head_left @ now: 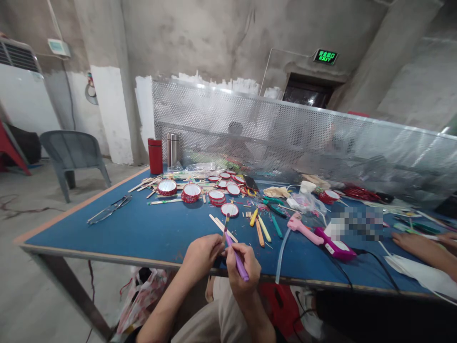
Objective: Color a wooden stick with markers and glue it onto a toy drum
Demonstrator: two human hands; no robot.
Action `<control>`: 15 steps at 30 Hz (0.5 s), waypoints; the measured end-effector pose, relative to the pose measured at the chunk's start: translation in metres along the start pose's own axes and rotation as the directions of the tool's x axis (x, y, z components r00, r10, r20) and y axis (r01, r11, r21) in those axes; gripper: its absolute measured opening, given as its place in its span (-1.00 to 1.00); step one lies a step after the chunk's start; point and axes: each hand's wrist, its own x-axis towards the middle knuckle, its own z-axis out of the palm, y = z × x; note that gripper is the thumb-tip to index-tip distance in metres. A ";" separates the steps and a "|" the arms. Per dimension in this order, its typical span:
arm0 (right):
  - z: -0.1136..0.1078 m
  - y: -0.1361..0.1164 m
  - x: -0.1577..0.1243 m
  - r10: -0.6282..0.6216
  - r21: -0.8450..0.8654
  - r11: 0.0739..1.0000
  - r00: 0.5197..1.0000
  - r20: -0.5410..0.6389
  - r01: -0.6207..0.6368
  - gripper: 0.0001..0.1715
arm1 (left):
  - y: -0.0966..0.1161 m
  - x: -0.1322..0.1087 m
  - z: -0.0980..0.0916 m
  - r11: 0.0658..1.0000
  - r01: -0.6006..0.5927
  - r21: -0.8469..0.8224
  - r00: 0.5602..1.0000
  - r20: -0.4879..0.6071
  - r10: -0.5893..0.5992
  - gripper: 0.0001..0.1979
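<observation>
Over the table's front edge, my right hand [246, 267] is closed around a purple pen [240, 265], which slants up and left. Beside it, my left hand [204, 252] pinches a thin, flat wooden craft stick [225, 233] that points upward. The pen's tip is close to the stick; whether they touch I cannot tell. Just beyond my hands lie loose craft sticks [217, 222] and a round red-rimmed disc with a pale top [229, 209]. To the right are yellow [264, 228], orange [259, 232] and teal [276, 226] pens.
More red-rimmed discs [192, 191] and scattered sticks cover the back. Glasses [109, 209] lie at left, near a red flask [155, 156]. A pink glue gun [305, 228] with a cord lies right, before another person's hand [410, 243]. A perforated metal screen [214, 109] stands behind.
</observation>
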 end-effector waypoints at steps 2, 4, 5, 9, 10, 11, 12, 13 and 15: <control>0.000 -0.001 0.001 -0.002 -0.005 1.000 1.000 0.007 0.002 -0.93 | 0.000 0.000 0.000 1.000 -0.003 -0.002 1.000 -0.002 0.003 -0.76; -0.001 -0.001 0.001 -0.007 -0.013 1.000 1.000 0.011 0.007 -0.93 | 0.000 0.000 0.000 1.000 -0.004 0.000 1.000 -0.006 0.004 -0.76; -0.001 -0.001 0.000 -0.009 -0.016 1.000 1.000 0.009 0.010 -0.94 | 0.000 0.000 0.000 1.000 -0.004 0.002 1.000 -0.009 0.004 -0.76; 0.000 0.001 -0.002 0.001 -0.015 1.000 1.000 0.005 0.000 -0.94 | 0.001 0.000 0.000 1.000 -0.011 0.015 1.000 -0.024 0.012 -0.75; 0.001 0.002 -0.003 0.012 -0.017 1.000 1.000 -0.003 -0.013 -0.94 | 0.001 0.000 0.001 1.000 -0.010 0.021 1.000 -0.025 0.010 -0.75; 0.001 0.002 -0.003 0.025 -0.020 0.999 1.000 -0.015 -0.025 -0.94 | 0.001 0.000 0.001 1.000 -0.006 0.025 1.000 -0.023 0.007 -0.75; 0.002 0.002 -0.003 0.034 -0.025 0.999 0.999 -0.026 -0.035 -0.94 | 0.001 0.000 0.001 1.000 -0.003 0.027 1.000 -0.019 0.004 -0.75; 0.002 0.002 -0.003 0.038 -0.028 0.999 0.999 -0.038 -0.040 -0.94 | 0.001 0.000 0.001 1.000 -0.001 0.027 1.000 -0.014 0.001 -0.75; 0.002 0.002 -0.003 0.030 -0.026 0.999 0.998 -0.060 -0.032 -0.95 | 0.001 0.000 0.001 1.000 0.000 0.024 1.000 -0.012 0.001 -0.75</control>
